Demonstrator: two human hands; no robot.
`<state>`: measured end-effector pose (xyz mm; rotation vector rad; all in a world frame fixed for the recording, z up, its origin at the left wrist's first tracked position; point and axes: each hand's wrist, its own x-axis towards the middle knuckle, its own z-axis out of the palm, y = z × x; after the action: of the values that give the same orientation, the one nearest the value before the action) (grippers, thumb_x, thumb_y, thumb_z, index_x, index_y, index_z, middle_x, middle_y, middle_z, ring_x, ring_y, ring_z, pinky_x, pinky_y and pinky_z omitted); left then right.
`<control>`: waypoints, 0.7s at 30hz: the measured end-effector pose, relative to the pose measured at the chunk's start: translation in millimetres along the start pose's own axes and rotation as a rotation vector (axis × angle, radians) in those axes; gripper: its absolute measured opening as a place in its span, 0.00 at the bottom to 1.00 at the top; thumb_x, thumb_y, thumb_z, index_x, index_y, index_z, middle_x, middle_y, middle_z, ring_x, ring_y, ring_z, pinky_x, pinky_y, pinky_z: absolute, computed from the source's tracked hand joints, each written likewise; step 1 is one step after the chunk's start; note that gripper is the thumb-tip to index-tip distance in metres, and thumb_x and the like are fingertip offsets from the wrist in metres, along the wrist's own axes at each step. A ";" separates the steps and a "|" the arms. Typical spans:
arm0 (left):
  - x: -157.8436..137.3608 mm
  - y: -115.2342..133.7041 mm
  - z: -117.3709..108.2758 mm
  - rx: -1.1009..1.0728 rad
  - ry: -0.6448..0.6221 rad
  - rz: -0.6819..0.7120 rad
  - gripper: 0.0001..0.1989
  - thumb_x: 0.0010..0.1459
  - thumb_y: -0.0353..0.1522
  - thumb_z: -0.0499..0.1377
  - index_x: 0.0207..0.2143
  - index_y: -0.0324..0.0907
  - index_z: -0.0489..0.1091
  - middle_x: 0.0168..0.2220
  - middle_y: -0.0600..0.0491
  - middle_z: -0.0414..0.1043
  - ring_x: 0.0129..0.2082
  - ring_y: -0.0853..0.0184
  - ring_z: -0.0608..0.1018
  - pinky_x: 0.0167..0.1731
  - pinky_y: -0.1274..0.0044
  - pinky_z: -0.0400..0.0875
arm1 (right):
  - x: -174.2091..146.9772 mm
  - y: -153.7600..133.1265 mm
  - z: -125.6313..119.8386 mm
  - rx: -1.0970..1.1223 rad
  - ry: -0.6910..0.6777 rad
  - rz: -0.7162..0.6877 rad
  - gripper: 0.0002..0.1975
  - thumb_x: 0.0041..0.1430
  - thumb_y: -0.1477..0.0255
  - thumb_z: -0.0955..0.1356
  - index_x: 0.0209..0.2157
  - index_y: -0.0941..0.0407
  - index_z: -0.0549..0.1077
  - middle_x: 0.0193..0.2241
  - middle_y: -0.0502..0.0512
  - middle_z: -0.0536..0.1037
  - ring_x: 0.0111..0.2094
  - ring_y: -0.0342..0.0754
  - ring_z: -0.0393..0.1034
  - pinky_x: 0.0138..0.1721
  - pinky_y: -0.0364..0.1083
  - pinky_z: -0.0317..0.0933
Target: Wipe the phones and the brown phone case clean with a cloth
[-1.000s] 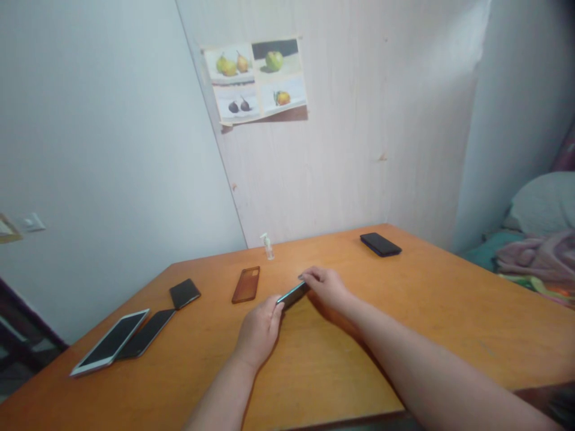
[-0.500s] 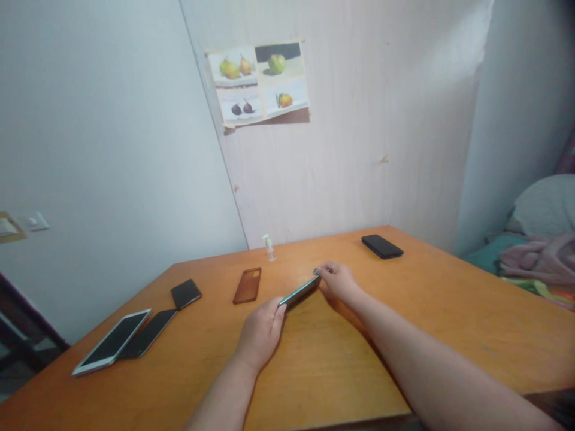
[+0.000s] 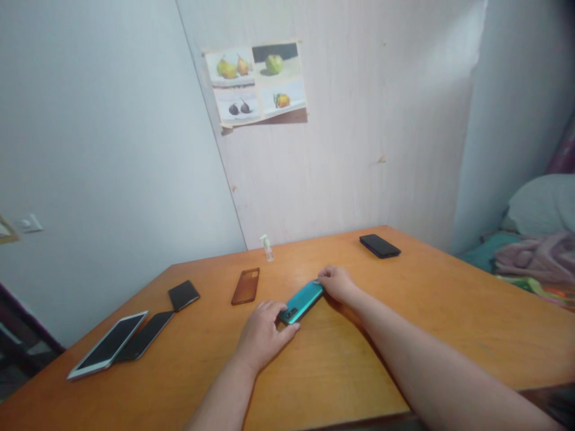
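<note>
Head view: teal phone [image 3: 302, 301] lying back-up near table [image 3: 449, 335] centre, camera end toward near edge. Left hand [image 3: 263, 335] pinching camera end, fingers closed on it; right hand [image 3: 338, 282] gripping far end, closed on it — two-end hold steadying the phone flat. Brown case [image 3: 245, 285] lying just left; black phone [image 3: 380, 245] resting at far right corner; tablet [image 3: 108, 344] sitting at left edge.

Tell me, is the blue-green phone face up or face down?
Face down. The teal phone shows its coloured back and camera bump, lying flat on the table between the left hand and right hand.
</note>
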<state>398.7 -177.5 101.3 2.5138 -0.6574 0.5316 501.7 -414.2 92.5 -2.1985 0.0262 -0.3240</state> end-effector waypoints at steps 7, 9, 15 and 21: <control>1.1 -4.3 3.1 -0.024 -0.032 -0.003 0.17 0.51 0.42 0.66 0.41 0.45 0.72 0.39 0.50 0.74 0.41 0.59 0.74 0.42 0.70 0.68 | 2.6 6.2 -0.3 -0.073 0.008 0.009 0.13 0.50 0.69 0.72 0.39 0.55 0.77 0.33 0.56 0.79 0.35 0.49 0.70 0.33 0.43 0.58; 1.0 -5.5 3.8 -0.029 -0.038 -0.010 0.18 0.51 0.43 0.66 0.42 0.45 0.72 0.40 0.49 0.74 0.42 0.59 0.74 0.43 0.69 0.68 | 2.9 7.2 -0.4 -0.085 0.002 0.009 0.15 0.51 0.67 0.71 0.41 0.56 0.76 0.34 0.57 0.79 0.35 0.50 0.71 0.34 0.44 0.59; 1.4 -5.3 4.1 -0.034 -0.037 -0.017 0.17 0.51 0.41 0.65 0.42 0.45 0.72 0.41 0.48 0.73 0.43 0.58 0.73 0.44 0.69 0.67 | 2.2 7.7 -0.3 -0.113 -0.013 -0.002 0.15 0.53 0.69 0.70 0.44 0.57 0.75 0.35 0.57 0.78 0.36 0.49 0.71 0.35 0.44 0.59; 1.0 -4.4 5.4 -0.001 -0.031 -0.012 0.17 0.51 0.40 0.65 0.42 0.45 0.71 0.40 0.50 0.71 0.42 0.60 0.73 0.43 0.70 0.67 | 1.5 5.3 -2.6 -0.157 -0.013 -0.022 0.16 0.53 0.69 0.69 0.44 0.57 0.75 0.36 0.57 0.78 0.36 0.49 0.71 0.34 0.43 0.58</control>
<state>403.2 -177.4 95.9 2.5287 -0.6537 0.4885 503.1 -419.7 90.2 -2.3580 0.0210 -0.3295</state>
